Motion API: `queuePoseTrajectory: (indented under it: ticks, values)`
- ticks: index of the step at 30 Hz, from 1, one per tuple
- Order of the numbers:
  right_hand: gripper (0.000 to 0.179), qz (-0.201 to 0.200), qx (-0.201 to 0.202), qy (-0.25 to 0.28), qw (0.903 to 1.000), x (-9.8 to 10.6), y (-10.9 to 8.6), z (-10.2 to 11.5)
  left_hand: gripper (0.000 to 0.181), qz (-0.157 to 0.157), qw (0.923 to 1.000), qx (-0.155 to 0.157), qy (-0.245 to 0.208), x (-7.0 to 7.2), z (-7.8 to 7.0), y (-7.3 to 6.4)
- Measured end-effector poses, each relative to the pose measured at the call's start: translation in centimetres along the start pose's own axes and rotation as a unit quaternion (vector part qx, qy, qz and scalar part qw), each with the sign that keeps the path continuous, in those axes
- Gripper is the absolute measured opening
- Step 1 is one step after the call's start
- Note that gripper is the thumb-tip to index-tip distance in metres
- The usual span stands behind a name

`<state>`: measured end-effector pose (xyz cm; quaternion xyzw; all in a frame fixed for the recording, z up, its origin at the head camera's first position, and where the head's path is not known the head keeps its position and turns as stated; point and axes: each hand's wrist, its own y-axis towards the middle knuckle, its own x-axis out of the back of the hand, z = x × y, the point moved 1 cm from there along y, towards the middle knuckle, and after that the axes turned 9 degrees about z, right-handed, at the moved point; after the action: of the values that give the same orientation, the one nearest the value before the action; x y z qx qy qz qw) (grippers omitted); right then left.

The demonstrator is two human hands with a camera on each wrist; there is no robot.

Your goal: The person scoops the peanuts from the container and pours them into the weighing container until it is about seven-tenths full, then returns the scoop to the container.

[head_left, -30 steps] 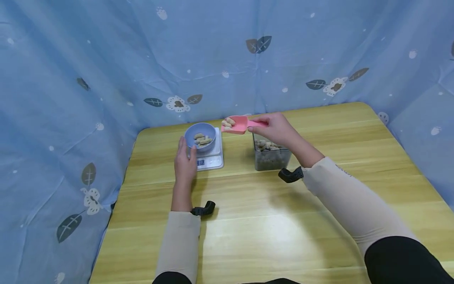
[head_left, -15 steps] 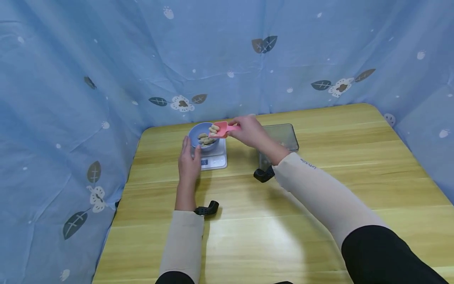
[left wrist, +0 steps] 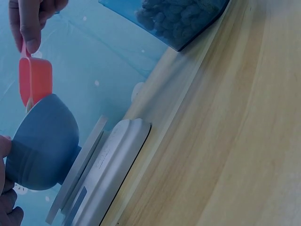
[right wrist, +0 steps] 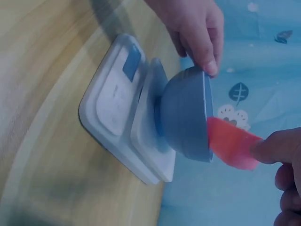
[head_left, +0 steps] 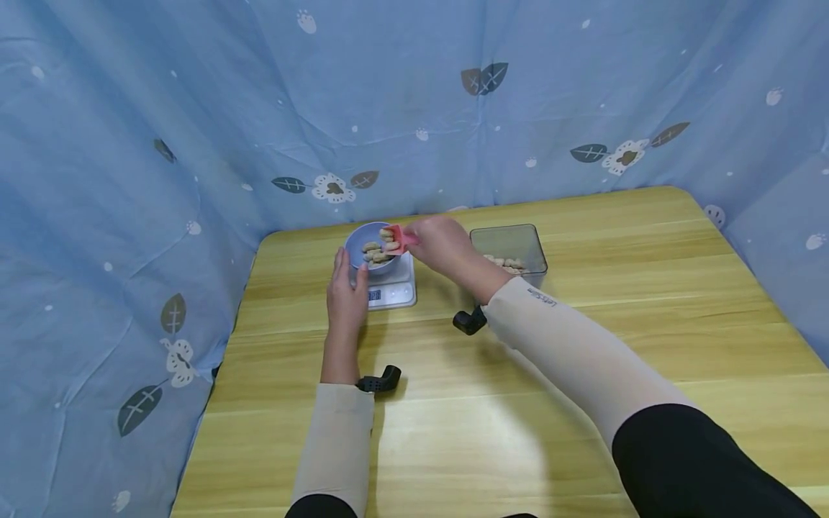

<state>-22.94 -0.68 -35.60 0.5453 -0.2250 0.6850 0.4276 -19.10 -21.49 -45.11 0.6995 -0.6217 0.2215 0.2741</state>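
Note:
A blue bowl with several peanuts in it stands on a white kitchen scale. My left hand holds the bowl at its near left side, thumb at the rim, as the right wrist view shows. The right hand grips a pink scoop by its handle. Tilted, the scoop has its front edge at the bowl's rim, and a few peanuts lie in it above the bowl. In the left wrist view, the scoop partly hides the peanuts.
Right of the scale, a clear grey container holds more peanuts; the right forearm covers its near left part. Everything stands on a wooden table. A blue patterned curtain hangs behind the table and at its sides.
My right hand has carried the scoop of peanuts left from near the container to over the bowl, and the scoop has tipped further. The left hand has stayed at the bowl.

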Motion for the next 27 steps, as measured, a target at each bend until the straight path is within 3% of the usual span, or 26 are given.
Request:
queuePoseTrajectory:
  ticks: [3,7,11,15,21,24,27]
  values:
    - [0.011,-0.005,0.023,-0.032,0.9992,0.3,0.0,0.4,0.063,0.001,1.0,0.0,-0.001,0.0,0.0,0.1]
    - [0.011,0.0,0.025,-0.032,0.9992,0.9,-0.1,0.7,0.064,0.002,1.0,0.001,-0.003,0.0,-0.1,0.0]
    - [0.021,0.024,-0.012,-0.008,0.9996,1.4,-0.4,0.4,0.063,0.002,1.0,0.001,-0.004,0.0,-0.1,0.0]
    - [0.031,0.024,-0.056,0.065,0.996,2.2,-1.1,-0.7,0.062,0.004,1.0,0.005,-0.005,0.0,0.0,0.0]
    - [0.035,0.004,-0.108,0.209,0.9719,4.3,-3.7,-3.4,0.064,0.011,0.9998,0.015,-0.005,0.0,0.1,0.0]
    - [0.039,0.001,-0.13,0.253,0.9586,5.7,-5.8,-5.2,0.064,0.012,0.9998,0.017,-0.008,-0.1,0.1,0.0]
    - [0.04,-0.005,-0.14,0.268,0.9532,6.9,-7.9,-7.1,0.064,0.013,0.9996,0.021,-0.01,-0.1,0.0,-0.1]
